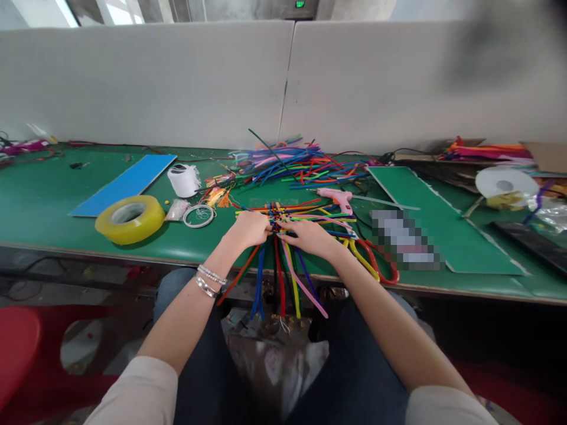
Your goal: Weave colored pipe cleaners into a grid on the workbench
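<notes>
Colourful pipe cleaners are crossed over and under one another in a small woven patch (275, 209) at the table's front. My left hand (250, 228) is closed at the patch's left side, its fingers curled in a pinch on the strands. From the right, my right hand (310, 237) grips the patch between thumb and fingers, the fingertips close to those of my left. Loose ends, among them a pink pipe cleaner (303, 284) and a red pipe cleaner (280, 277), hang over the table edge towards my lap. My fingers hide part of the weave.
A pile of pipe cleaners (292, 165) lies behind the weave, with a pink glue gun (339, 197) to the right. Yellow tape (130, 219), white thread (185, 181) and a blue board (126, 184) are left. A green board (447, 227) and a pixelated rectangle (405, 239) are right.
</notes>
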{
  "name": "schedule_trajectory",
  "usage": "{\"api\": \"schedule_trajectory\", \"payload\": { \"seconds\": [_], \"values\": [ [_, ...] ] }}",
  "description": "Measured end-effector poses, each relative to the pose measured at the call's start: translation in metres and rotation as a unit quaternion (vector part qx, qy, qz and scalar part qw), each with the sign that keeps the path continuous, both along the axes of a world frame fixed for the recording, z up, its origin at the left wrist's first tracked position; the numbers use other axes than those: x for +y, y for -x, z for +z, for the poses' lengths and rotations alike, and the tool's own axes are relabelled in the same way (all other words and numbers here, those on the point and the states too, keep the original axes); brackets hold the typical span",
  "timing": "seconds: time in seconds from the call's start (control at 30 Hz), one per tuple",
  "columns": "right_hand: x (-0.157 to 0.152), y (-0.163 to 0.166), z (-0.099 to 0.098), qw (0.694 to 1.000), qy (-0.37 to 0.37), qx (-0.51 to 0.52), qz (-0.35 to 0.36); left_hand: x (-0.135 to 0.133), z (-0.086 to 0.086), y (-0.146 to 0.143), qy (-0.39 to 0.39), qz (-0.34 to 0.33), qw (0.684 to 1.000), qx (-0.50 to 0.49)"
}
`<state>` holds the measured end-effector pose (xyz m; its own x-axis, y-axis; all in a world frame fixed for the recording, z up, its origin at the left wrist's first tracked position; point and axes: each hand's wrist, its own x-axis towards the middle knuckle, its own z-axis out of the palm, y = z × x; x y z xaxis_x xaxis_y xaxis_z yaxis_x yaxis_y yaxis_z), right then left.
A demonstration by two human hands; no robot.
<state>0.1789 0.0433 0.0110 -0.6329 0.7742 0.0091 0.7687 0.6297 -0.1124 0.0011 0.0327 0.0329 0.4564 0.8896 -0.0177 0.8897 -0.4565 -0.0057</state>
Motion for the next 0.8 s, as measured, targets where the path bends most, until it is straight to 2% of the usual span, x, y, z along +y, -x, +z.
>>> {"api": "schedule_trajectory", "payload": {
  "seconds": [0.2, 0.37, 0.53, 0.7, 0.8],
  "values": [
    [0.002, -0.002, -0.001, 1.000, 0.013, 0.027, -0.006, 0.000, 0.001, 0.000, 0.003, 0.009, 1.000, -0.003],
    [0.011, -0.018, -0.006, 0.985, 0.082, 0.141, 0.058, 0.009, -0.001, 0.014, 0.068, -0.036, 0.995, -0.069],
    [0.011, -0.025, -0.007, 0.980, 0.107, 0.160, 0.055, 0.015, -0.002, 0.033, 0.082, -0.077, 0.986, -0.126],
    [0.007, -0.023, -0.003, 0.984, 0.094, 0.144, 0.041, 0.015, -0.001, 0.042, 0.070, -0.033, 0.992, -0.100],
    [0.003, -0.018, -0.001, 0.986, 0.078, 0.145, 0.035, 0.014, 0.000, 0.040, 0.061, -0.033, 0.994, -0.083]
  ]
}}
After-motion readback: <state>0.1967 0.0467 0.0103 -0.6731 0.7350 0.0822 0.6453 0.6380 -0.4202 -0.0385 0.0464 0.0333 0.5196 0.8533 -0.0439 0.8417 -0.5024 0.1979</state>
